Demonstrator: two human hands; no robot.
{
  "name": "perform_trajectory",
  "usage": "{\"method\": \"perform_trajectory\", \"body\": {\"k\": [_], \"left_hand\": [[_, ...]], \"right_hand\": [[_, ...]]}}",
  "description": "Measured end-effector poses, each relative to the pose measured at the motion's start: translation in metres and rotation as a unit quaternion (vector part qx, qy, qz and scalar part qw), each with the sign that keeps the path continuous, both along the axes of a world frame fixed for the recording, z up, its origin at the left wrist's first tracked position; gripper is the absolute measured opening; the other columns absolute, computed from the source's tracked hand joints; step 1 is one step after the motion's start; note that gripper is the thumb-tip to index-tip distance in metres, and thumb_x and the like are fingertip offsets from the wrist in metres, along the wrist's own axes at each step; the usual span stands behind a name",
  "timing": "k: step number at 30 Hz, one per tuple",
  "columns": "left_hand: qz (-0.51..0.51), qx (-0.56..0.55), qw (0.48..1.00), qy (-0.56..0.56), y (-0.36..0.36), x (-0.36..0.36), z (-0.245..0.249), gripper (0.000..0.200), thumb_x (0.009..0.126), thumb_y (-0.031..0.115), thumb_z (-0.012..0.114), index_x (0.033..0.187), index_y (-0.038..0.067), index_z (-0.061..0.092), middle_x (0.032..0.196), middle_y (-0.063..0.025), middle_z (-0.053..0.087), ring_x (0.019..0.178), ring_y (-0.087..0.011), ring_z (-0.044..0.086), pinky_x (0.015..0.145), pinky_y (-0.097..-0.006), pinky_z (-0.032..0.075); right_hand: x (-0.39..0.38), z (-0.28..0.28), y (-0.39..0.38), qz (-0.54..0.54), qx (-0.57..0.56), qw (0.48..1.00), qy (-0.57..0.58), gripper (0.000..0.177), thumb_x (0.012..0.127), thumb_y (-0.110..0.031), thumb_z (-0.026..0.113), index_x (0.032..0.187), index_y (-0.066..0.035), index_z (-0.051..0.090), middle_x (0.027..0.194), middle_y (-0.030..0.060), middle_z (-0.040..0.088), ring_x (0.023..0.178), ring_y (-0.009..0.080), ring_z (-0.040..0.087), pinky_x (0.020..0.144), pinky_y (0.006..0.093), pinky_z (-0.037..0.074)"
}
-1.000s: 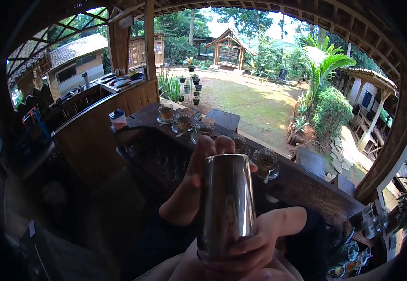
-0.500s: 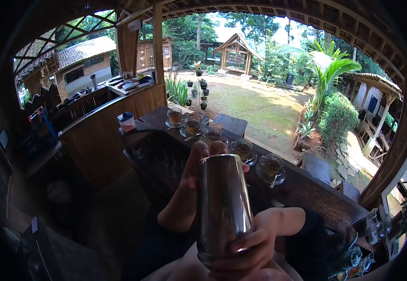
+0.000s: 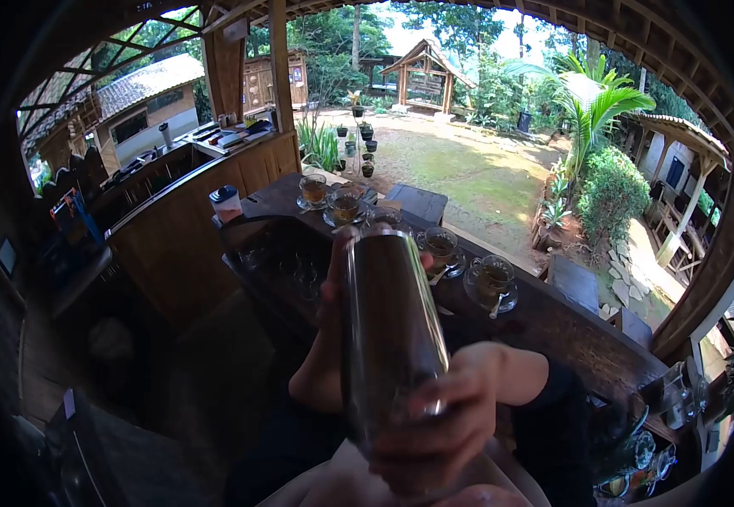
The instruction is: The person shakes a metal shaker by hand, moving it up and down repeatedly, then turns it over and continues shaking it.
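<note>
Beyond a dark wooden counter [image 3: 570,345] is an open yard [image 3: 460,165], and in front of it the right hand [image 3: 460,406] is closed around the lower part of a tall metal shaker [image 3: 392,313], while the left hand [image 3: 333,275] is bent around its upper end, though how tightly I cannot tell. It seems to me the step is handling the shaker with two hands, maybe shaking it, and the next move calls for both ends to be kept secure. Farther out, glass cups [image 3: 492,275] stand on saucers along the counter, near a lidded container [image 3: 226,203].
</note>
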State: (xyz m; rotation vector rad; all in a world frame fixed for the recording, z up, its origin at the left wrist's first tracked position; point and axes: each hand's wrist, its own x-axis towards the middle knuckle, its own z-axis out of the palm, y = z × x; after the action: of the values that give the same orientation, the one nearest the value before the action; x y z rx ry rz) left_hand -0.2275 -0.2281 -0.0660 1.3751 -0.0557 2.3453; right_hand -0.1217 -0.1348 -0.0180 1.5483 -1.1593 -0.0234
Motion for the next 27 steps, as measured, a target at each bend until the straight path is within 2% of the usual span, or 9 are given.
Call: {"method": "perform_trajectory", "body": {"k": [2, 4, 5, 11, 14, 17, 22, 25, 27], "left_hand": [[-0.253, -0.2, 0.932, -0.168, -0.012, -0.006, 0.008, 0.058, 0.091, 0.05, 0.041, 0.122, 0.002, 0.043, 0.104, -0.0154, 0.057, 0.105, -0.0333, 0.056, 0.081, -0.0409, 0.053], [0.014, -0.242, 0.955, -0.174, 0.032, -0.069, -0.058, 0.042, 0.094, 0.04, 0.036, 0.115, 0.006, 0.05, 0.103, -0.0116, 0.058, 0.091, -0.0238, 0.061, 0.08, -0.0433, 0.05], [-0.069, -0.273, 0.912, -0.299, 0.036, -0.076, -0.072, 0.04, 0.094, 0.039, 0.035, 0.115, 0.007, 0.05, 0.101, -0.0113, 0.059, 0.086, -0.0229, 0.061, 0.076, -0.0423, 0.051], [-0.428, -0.206, 0.854, -0.215, -0.018, -0.022, -0.007, 0.053, 0.087, 0.052, 0.048, 0.124, 0.014, 0.046, 0.116, -0.0116, 0.052, 0.11, -0.0244, 0.051, 0.085, -0.0485, 0.046], [0.007, 0.133, 0.969, 0.208, 0.013, -0.029, -0.002, 0.076, 0.086, 0.055, 0.049, 0.143, 0.015, 0.02, 0.141, -0.0187, 0.029, 0.123, -0.0338, 0.042, 0.095, -0.0493, 0.042], [-0.325, -0.115, 0.935, -0.087, -0.002, -0.036, -0.025, 0.064, 0.087, 0.053, 0.048, 0.131, 0.007, 0.038, 0.122, -0.0155, 0.05, 0.112, -0.0309, 0.051, 0.091, -0.0459, 0.045], [-0.073, -0.261, 0.894, -0.358, 0.018, -0.036, -0.001, 0.035, 0.092, 0.03, 0.045, 0.113, 0.003, 0.047, 0.107, -0.0105, 0.056, 0.097, -0.0212, 0.058, 0.082, -0.0365, 0.05], [-0.451, -0.106, 0.851, -0.247, -0.016, -0.012, 0.013, 0.058, 0.089, 0.042, 0.053, 0.13, 0.003, 0.038, 0.118, -0.0179, 0.051, 0.111, -0.026, 0.052, 0.089, -0.0438, 0.047], [-0.3, -0.057, 0.943, -0.13, -0.006, -0.014, -0.007, 0.067, 0.087, 0.047, 0.053, 0.135, 0.006, 0.032, 0.126, -0.022, 0.045, 0.117, -0.0299, 0.047, 0.091, -0.0458, 0.045]], "right_hand": [[-0.026, 0.009, 0.018, -0.058, -0.043, 0.989, -0.127, 0.022, 0.076, -0.022, 0.06, 0.097, -0.017, 0.058, 0.107, 0.001, 0.059, 0.1, 0.0232, 0.059, 0.088, 0.0444, 0.044], [-0.067, 0.002, 0.035, -0.144, -0.17, 0.912, -0.345, 0.038, 0.069, -0.027, 0.068, 0.1, -0.008, 0.058, 0.109, 0.015, 0.058, 0.1, 0.0314, 0.058, 0.082, 0.0436, 0.047], [-0.069, 0.001, 0.032, -0.179, -0.283, 0.781, -0.527, 0.043, 0.067, -0.026, 0.071, 0.102, -0.004, 0.058, 0.112, 0.0163, 0.057, 0.101, 0.034, 0.057, 0.082, 0.0429, 0.046], [-0.001, 0.009, -0.004, -0.139, -0.052, 0.966, -0.212, 0.025, 0.078, -0.021, 0.062, 0.1, -0.009, 0.059, 0.106, 0.0057, 0.058, 0.102, 0.0214, 0.058, 0.089, 0.0436, 0.042], [-0.001, 0.001, -0.005, -0.048, 0.003, 0.998, -0.046, 0.017, 0.08, -0.018, 0.055, 0.095, -0.012, 0.06, 0.105, 0.0013, 0.058, 0.103, 0.0215, 0.057, 0.092, 0.0466, 0.042], [-0.028, 0.009, 0.014, -0.044, -0.031, 0.989, -0.138, 0.019, 0.076, -0.017, 0.062, 0.094, -0.019, 0.058, 0.106, -0.002, 0.059, 0.103, 0.0236, 0.058, 0.085, 0.0445, 0.044], [-0.066, 0.02, 0.024, -0.144, -0.282, 0.799, -0.512, 0.035, 0.07, -0.023, 0.071, 0.097, -0.004, 0.059, 0.108, 0.0151, 0.057, 0.103, 0.0314, 0.056, 0.088, 0.0473, 0.043], [-0.018, 0.029, 0.004, -0.118, -0.069, 0.96, -0.244, 0.027, 0.082, -0.028, 0.057, 0.101, -0.009, 0.059, 0.107, 0.0093, 0.057, 0.104, 0.0283, 0.056, 0.087, 0.0466, 0.044], [0.0, 0.023, -0.006, -0.098, -0.015, 0.982, -0.162, 0.024, 0.083, -0.027, 0.055, 0.1, -0.011, 0.059, 0.108, 0.0065, 0.058, 0.104, 0.0272, 0.056, 0.087, 0.0479, 0.044]]}}
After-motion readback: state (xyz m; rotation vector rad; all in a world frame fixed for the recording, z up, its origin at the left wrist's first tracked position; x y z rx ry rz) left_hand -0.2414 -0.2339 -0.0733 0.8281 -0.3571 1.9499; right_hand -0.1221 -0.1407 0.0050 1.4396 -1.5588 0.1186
